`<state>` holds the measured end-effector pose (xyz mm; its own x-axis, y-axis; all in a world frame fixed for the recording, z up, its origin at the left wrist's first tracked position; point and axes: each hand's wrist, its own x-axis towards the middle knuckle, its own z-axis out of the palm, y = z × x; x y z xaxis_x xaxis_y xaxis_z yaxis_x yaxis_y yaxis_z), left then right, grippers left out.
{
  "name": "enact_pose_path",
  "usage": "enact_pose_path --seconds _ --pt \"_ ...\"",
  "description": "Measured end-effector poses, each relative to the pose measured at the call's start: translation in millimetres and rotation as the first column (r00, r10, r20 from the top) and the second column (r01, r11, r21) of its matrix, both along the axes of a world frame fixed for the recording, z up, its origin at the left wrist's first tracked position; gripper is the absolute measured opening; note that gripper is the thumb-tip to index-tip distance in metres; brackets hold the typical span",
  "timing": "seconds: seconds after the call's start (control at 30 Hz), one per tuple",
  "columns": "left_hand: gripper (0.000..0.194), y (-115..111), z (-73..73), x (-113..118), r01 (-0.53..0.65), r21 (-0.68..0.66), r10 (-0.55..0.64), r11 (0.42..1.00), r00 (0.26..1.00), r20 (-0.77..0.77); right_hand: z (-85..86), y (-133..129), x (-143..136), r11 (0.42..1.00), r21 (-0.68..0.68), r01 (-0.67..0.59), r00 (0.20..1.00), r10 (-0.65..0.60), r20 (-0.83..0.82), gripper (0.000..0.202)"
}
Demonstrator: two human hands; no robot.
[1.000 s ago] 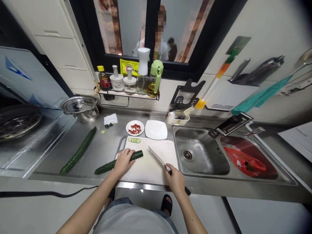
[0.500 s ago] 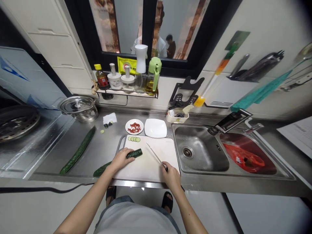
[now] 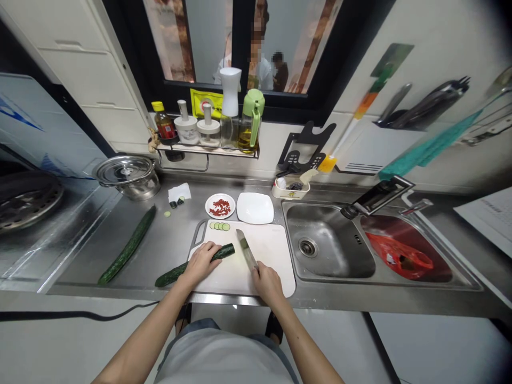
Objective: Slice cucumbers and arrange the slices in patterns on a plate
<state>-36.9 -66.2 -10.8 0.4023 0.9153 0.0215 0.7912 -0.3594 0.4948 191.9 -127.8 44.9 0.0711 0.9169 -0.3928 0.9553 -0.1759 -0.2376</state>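
**Left hand (image 3: 204, 260) on held cucumber (image 3: 172, 276), right hand (image 3: 266, 282) on knife (image 3: 247, 249)**

Far left of the left hand: a lidded pot (image 3: 138, 185) stands on the tabletop (image 3: 92, 224). Nearer to that hand, on the same side, a loose cucumber (image 3: 128, 248) lies by itself, apart from the board, which probably leaves the cutting area free. Beyond the left hand, slightly to its left, is a white tissue (image 3: 180, 191) with small dark-green pieces (image 3: 176, 202) at its near edge; these look like trimmings set aside.

Under the left hand: the held cucumber lies aslant, its left end overhanging the cutting board (image 3: 276, 253) onto the tabletop. Its blunt right end projects past the fingers, probably to expose it to the blade while the grasp prevents rolling.

Beyond the left hand: cucumber slices (image 3: 220, 226) overlap in a row at the board's far edge, seemingly to leave the middle free. Behind them is a plate (image 3: 207, 209) of red pieces (image 3: 220, 208), with a white dish (image 3: 255, 208) to its right.

Right of the left hand: the knife blade points away from the person, just beside the cucumber's end and apart from it. Contact between blade and board cannot be confirmed. Further right of the right hand is the sink (image 3: 336, 256).

Pose: the left hand grasps from above, back upward, fingers draped across the cucumber. The right hand is clenched around the knife handle, which it hides; its forearm angles in from the lower right.
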Motion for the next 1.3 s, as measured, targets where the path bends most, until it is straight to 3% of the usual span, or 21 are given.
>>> enact_pose_path --seconds 0.2,0.3,0.4,0.8,1.03,1.3 --pt "0.041 3 9.5 4 -0.03 -0.054 0.028 0.998 0.999 -0.042 -0.6 3 -8 1.0 0.0 -0.012 1.0 0.012 -0.011 0.027" --pt "0.044 3 11.8 8 0.021 -0.022 -0.021 1.0 0.999 -0.03 -1.3 3 -11 1.0 -0.004 -0.026 1.0 0.026 -0.007 0.027" --pt "0.042 3 7.0 12 0.086 0.008 -0.086 0.996 0.996 -0.011 -1.1 3 -12 1.0 0.003 -0.029 1.0 0.029 -0.004 0.027" --pt "0.037 14 -11.1 14 0.154 0.063 -0.154 0.986 0.988 -0.013 9.8 6 -22 0.998 0.01 -0.057 0.998 0.058 -0.025 0.032" --pt "0.037 14 -21.5 12 0.176 0.179 -0.183 0.968 0.983 0.021 12.7 9 -25 0.998 -0.001 -0.06 0.997 0.06 -0.039 0.03" --pt "0.036 15 -25.2 12 0.173 0.186 -0.18 0.967 0.984 0.018 11.4 10 -29 0.998 -0.009 -0.066 0.997 0.066 -0.039 0.031"
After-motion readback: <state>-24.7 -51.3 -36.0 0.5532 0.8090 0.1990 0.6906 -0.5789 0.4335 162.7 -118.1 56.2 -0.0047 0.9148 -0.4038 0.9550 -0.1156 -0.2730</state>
